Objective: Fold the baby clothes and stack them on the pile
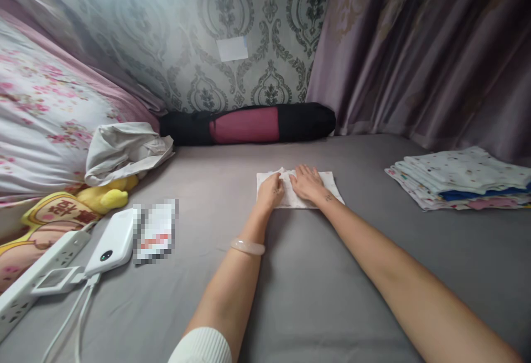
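A small white cloth [331,191] with a faint print lies folded into a rectangle on the grey bed sheet [307,274]. On its left part, my left hand [271,190] has its fingers curled in and closed on the fabric near the far edge; the fingertips are partly hidden. My right hand [307,182] rests flat over the middle of the cloth, fingers stretched out and palm down. Both hands touch the cloth and cover much of it. A pale bangle [248,247] is on my left forearm.
Folded cloths [460,177] are stacked at the right. A black-and-maroon long bag [244,125] lies against the wall. To the left are a power strip [25,274], a white power bank [113,241] with cables, a blurred packet [156,231], a yellow plush [103,197] and grey fabric [124,150].
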Motion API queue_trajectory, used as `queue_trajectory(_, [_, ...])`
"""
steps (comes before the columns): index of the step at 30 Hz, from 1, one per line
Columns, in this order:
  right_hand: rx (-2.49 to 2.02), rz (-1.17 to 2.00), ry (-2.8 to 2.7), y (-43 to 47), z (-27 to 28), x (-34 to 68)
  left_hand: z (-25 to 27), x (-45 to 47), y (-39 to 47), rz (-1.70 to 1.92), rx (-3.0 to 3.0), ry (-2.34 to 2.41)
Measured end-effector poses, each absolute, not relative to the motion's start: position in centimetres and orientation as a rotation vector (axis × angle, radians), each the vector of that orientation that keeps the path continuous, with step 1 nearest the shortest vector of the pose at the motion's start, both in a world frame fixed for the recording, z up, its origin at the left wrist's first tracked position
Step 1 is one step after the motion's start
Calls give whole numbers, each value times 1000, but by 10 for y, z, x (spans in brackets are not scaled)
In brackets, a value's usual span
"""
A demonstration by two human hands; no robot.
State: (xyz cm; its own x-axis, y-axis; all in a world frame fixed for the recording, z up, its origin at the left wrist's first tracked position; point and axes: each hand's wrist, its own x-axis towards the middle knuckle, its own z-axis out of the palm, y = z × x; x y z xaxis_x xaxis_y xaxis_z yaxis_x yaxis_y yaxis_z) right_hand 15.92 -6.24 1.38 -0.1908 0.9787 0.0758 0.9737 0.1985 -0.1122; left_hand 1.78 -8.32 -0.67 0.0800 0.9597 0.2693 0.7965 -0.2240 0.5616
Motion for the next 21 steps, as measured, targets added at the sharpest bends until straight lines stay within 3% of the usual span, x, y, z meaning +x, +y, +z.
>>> queue_trajectory(5, [-1703,110,-2455,-61,9,130,-8,-4,-72,1155,1800,1863])
queue_trajectory(21, [-1768,199,-2427,-53,-4,118,-7,-37,-64,1365,1337,1961])
